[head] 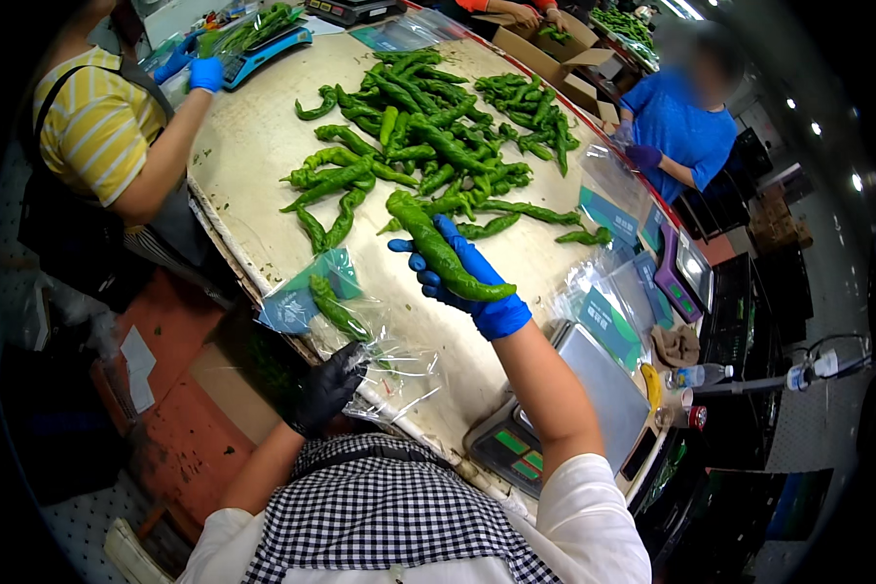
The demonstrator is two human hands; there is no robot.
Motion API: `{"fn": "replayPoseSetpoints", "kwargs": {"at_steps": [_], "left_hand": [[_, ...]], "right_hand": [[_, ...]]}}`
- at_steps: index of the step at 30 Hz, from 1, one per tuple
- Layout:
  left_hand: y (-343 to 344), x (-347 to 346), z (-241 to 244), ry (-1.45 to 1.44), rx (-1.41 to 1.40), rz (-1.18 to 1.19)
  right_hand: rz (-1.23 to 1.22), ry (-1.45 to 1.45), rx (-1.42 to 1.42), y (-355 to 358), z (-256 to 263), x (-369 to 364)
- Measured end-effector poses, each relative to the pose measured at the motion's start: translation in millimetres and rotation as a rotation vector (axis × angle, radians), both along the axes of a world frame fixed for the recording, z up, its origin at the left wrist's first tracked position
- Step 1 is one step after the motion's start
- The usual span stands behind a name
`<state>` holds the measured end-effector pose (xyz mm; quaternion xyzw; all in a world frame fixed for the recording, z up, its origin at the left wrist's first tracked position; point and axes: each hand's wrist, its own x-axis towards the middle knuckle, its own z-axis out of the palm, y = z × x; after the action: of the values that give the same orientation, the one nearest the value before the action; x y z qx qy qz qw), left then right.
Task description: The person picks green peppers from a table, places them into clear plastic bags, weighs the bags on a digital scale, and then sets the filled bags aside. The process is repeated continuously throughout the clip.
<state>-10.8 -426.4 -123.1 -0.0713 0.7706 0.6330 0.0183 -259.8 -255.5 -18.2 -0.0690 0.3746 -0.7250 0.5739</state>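
Note:
My right hand [460, 274], in a blue glove, holds a long green pepper [438, 248] across its palm and fingers above the table. In a black glove, my left hand [332, 387] grips the open end of a clear plastic bag [401, 361] at the table's near edge. One green pepper [336, 310] lies inside that bag, whose far end bears a blue and green print. Beyond my hands, a large heap of green peppers [423, 124] spreads over the pale tabletop, with a smaller heap [533, 109] at its right.
A weighing scale [591, 394] stands right of my right forearm, with printed plastic bags [606, 314] beyond it. Farther right are a purple scale [675, 281], a bottle [701, 374] and a banana [651, 387]. Co-workers stand at left, beside a blue scale [266, 58], and at far right.

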Motion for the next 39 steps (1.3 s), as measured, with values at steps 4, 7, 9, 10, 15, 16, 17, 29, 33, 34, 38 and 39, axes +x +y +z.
{"fn": "replayPoseSetpoints", "kwargs": {"at_steps": [4, 7, 9, 10, 15, 16, 17, 29, 33, 34, 38, 39], "left_hand": [[1.3, 0.8, -0.3, 0.104, 0.073, -0.01], [1.4, 0.8, -2.3, 0.102, 0.055, -0.006], [1.2, 1.6, -3.2, 0.136, 0.043, -0.034], [0.9, 2.1, -3.2, 0.136, 0.052, -0.043], [-1.9, 4.3, 2.4, 0.043, 0.141, -0.068], [-2.4, 4.4, 4.0, 0.043, 0.09, -0.069], [-2.7, 3.9, 5.2, 0.027, 0.056, -0.073], [0.4, -3.1, 3.8, 0.138, 0.02, 0.108], [16.1, 2.4, 21.2, 0.098, -0.449, -0.094], [20.5, 5.4, 26.3, 0.162, -0.433, -0.084], [17.6, 7.3, 40.0, 0.285, -0.584, -0.001], [14.8, 7.2, 41.2, 0.278, -0.569, 0.002]], "right_hand": [[-0.023, 0.045, 0.0, 10.2, 8.0, 30.8], [-0.069, 0.161, 0.09, 12.2, 16.2, 48.7], [-0.171, 0.306, 0.119, 12.3, 17.9, 57.6], [-0.171, 0.351, 0.259, 12.4, 17.9, 59.5], [-0.193, 0.548, 0.453, 10.4, 8.2, 69.1], [-0.196, 0.599, 0.499, 13.7, 7.0, 74.0], [-0.19, 0.657, 0.46, 17.8, 5.9, 80.0], [0.205, 0.369, 0.447, 115.9, -51.7, 198.7], [0.107, 0.525, 0.656, 86.0, -62.7, 197.7], [0.08, 0.559, 0.619, 73.8, -63.2, 192.6], [-0.109, 0.322, 0.549, 30.0, -70.1, 176.7], [-0.124, 0.25, 0.494, 20.8, -74.1, 177.5]]}}
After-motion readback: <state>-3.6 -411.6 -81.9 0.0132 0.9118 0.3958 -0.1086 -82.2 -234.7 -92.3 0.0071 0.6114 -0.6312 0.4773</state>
